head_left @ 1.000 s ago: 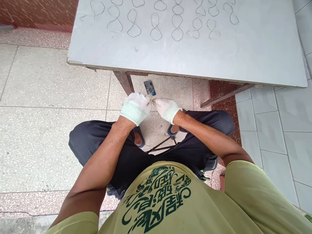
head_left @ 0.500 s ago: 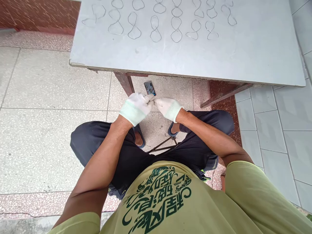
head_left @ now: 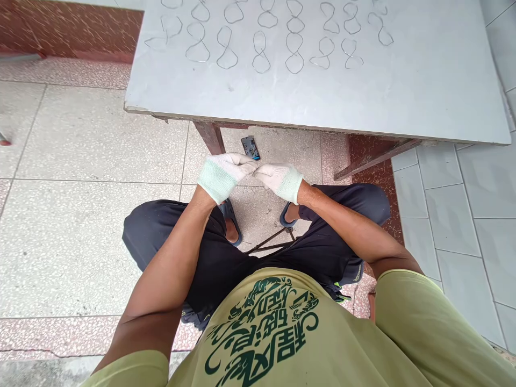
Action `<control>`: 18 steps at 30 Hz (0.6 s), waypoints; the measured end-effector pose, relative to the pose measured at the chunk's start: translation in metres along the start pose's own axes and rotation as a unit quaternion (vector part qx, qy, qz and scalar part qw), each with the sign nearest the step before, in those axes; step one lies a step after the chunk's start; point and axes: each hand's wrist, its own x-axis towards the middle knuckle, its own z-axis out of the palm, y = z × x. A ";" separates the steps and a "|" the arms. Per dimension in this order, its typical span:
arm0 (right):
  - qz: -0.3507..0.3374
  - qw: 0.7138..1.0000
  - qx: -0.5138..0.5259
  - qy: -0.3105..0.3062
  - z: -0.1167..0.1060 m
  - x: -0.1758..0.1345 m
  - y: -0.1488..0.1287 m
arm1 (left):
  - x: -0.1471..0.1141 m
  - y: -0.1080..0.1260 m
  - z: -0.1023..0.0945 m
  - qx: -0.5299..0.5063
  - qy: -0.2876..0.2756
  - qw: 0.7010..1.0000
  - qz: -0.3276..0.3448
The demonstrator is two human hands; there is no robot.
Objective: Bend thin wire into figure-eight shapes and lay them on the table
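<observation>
In front of my knees, below the table's near edge, my two white-gloved hands meet at the fingertips. My left hand (head_left: pixel 228 167) is closed, thumb and fingers pressed together and pointing right. From the other side my right hand (head_left: pixel 277 176) is closed in a pinch against the left fingertips. Whatever lies between the fingers is hidden or too thin to make out. Just beyond the left fingers, a dark phone (head_left: pixel 250 148) with a patterned face lies on the floor. Several thin wire pieces bent into figure eights, such as this wire figure eight (head_left: pixel 261 52), lie in rows on the table.
A pale tabletop (head_left: pixel 363 102) spans the area ahead, with its front edge just beyond my hands. Wooden table legs (head_left: pixel 209 138) stand beneath it. Speckled floor tiles (head_left: pixel 92 231) lie to the left, and a grey tiled wall (head_left: pixel 455 215) rises on the right.
My left hand has turned, its fingers now stretched flatter toward the right hand. The fingertips still meet. The whole view has shifted slightly.
</observation>
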 end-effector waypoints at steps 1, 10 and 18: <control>-0.003 1.000 -0.004 0.003 0.000 -0.001 0.000 | 0.001 -0.001 0.000 -0.005 -0.004 1.000 0.002; -0.090 0.987 -0.131 -0.037 -0.009 -0.008 0.009 | 0.003 -0.008 -0.001 -0.062 -0.025 0.998 -0.021; -0.087 0.981 -0.161 -0.064 -0.018 -0.005 0.005 | 0.000 -0.011 0.003 -0.076 -0.006 0.997 -0.009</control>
